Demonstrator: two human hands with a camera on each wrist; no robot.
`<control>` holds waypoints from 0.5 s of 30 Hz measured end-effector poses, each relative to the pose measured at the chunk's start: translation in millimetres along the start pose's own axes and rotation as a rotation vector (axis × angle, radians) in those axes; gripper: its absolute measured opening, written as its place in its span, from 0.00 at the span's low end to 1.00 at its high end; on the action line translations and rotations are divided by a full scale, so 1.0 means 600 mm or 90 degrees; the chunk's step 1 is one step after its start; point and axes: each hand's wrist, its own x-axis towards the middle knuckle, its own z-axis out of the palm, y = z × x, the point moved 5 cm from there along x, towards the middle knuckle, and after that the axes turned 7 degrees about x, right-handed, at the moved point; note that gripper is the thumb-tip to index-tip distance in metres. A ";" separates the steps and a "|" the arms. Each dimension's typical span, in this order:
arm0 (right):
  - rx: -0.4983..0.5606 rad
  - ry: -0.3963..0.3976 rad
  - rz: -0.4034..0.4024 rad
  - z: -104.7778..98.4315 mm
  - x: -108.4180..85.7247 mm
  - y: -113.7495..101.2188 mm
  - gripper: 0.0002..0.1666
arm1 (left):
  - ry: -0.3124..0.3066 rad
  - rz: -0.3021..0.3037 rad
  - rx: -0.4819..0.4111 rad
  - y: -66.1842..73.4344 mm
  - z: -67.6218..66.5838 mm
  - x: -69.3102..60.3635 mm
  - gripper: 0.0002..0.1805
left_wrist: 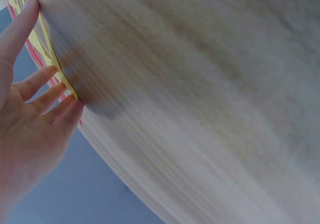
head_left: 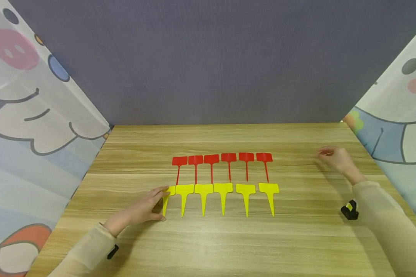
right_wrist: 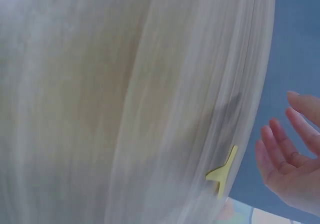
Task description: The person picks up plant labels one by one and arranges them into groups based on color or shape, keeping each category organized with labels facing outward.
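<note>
My left hand (head_left: 143, 207) is at the left end of a row of yellow T-shaped plant labels (head_left: 203, 189). Its fingertips touch the head of the leftmost yellow label (head_left: 172, 190), and the thumb lies by the stem's tip; fingers cover part of it. In the left wrist view the fingers (left_wrist: 46, 101) reach fairly straight along that label's edge. Above the row lie several red T-shaped plant labels (head_left: 211, 159), stems down. My right hand (head_left: 337, 159) hovers over the table's right side, fingers loosely bent and holding nothing.
Another yellow label (right_wrist: 220, 175) lies on the table in the right wrist view. A black wrist device (head_left: 350, 211) shows beside the right sleeve. A grey panel (head_left: 222, 65) rises behind the wooden table (head_left: 228, 246), with cartoon-printed cloth (head_left: 17, 115) at both sides.
</note>
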 end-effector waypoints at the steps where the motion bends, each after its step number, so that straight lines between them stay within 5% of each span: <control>1: 0.000 0.004 0.000 -0.002 0.000 0.002 0.16 | 0.000 0.000 -0.001 0.000 0.000 0.000 0.40; 15: -0.008 -0.004 0.052 -0.014 0.009 0.031 0.24 | -0.002 0.001 -0.008 0.000 0.000 -0.001 0.40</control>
